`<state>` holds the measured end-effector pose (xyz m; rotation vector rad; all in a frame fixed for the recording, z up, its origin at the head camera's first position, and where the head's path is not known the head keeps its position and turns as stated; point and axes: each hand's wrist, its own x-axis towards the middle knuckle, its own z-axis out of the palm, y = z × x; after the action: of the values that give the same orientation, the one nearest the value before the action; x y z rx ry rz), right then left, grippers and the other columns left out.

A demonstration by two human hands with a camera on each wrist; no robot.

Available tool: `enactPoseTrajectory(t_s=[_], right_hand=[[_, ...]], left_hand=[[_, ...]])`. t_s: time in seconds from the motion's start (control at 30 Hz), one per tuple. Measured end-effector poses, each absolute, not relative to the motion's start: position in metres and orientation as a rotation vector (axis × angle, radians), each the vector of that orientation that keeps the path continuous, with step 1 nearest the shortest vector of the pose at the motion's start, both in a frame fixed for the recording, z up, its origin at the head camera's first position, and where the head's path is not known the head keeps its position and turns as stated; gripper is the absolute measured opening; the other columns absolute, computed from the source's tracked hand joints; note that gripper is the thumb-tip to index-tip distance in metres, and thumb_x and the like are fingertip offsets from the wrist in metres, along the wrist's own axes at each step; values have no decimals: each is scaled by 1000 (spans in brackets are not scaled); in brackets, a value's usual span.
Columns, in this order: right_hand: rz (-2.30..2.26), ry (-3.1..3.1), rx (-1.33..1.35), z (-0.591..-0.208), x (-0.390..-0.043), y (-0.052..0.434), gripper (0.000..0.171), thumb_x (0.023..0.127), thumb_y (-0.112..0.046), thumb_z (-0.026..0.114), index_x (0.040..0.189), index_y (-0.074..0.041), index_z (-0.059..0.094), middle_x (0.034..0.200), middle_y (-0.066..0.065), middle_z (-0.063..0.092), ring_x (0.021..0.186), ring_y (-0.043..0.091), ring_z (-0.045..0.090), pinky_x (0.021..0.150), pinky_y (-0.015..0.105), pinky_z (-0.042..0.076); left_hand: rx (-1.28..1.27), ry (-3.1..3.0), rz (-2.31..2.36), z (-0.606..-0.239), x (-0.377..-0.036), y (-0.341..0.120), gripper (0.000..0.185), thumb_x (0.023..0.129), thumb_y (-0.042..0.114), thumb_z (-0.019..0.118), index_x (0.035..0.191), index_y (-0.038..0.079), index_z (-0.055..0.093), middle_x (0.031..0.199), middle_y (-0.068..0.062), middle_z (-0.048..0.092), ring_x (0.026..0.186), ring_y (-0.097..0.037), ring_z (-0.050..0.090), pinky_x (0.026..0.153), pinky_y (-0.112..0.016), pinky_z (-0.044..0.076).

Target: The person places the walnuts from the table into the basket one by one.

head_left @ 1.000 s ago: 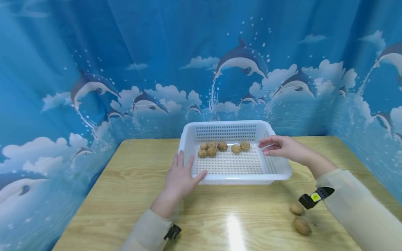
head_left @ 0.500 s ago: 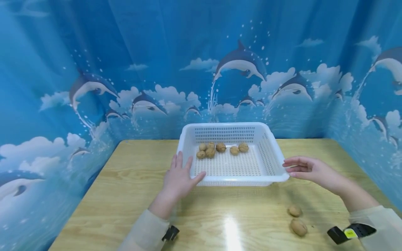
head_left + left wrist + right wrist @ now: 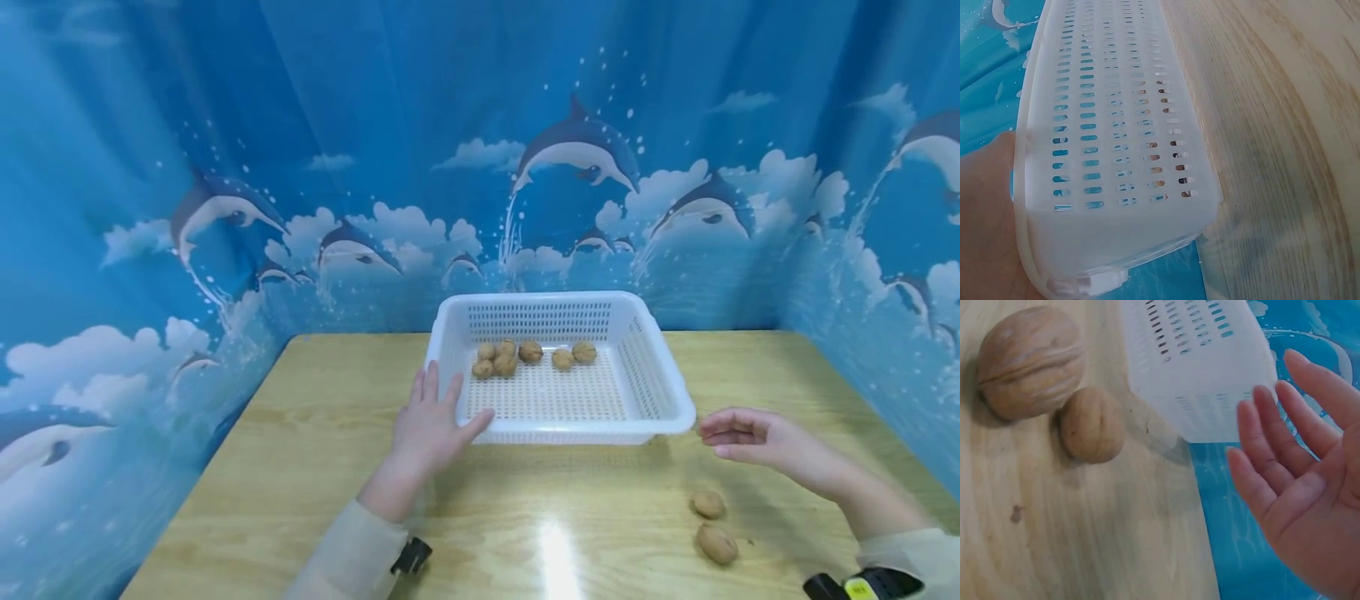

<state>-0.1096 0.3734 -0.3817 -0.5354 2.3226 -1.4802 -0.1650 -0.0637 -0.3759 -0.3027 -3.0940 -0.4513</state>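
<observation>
A white plastic basket with slotted sides stands on the table. Several walnuts lie inside it, in its left and middle part. My left hand rests on the basket's front left corner with fingers spread; in the left wrist view its edge shows beside the rim. Just off the front right corner is my right hand, holding nothing, its fingers loosely bent. Two more walnuts lie on the wood below that hand: a larger walnut and a smaller walnut, close together.
The light wooden table reaches back to a blue curtain printed with dolphins, which also hangs along both sides. A bright reflection shows on the table's front part.
My right hand has come out from over the basket, passing its right rim, and moved right and toward me. The left hand and the walnuts keep their places.
</observation>
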Motion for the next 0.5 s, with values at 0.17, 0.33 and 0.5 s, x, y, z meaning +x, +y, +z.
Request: enactPoseTrajectory(t_s=[0.17,0.33,0.5], right_hand=[[-1392,2165,-598,-400,-108,376,36,95,-4,49,126,14,44,122,30,51,106,5,57,82,23,50],[-1353,2120,-719,-418,-108,376,37,92,-1,54,122,19,44,118,37,51,106,3,56,83,19,48],[-1309,2159,-784,-427,-106,378,36,90,-2,58,119,17,48,116,26,57,103,1,56,82,20,49]], left_hand=[[-303,-3101,-452,-375,-164,-65,84,85,71,38,148,15,28,154,-18,3,140,-37,2,99,-61,31],[-307,-3099,-477,-374,-163,-65,84,85,70,40,147,14,28,154,-18,3,140,-38,2,99,-62,30],[-317,-3092,-461,-377,-164,-63,86,84,73,36,147,15,29,154,-17,4,140,-37,2,99,-62,31]])
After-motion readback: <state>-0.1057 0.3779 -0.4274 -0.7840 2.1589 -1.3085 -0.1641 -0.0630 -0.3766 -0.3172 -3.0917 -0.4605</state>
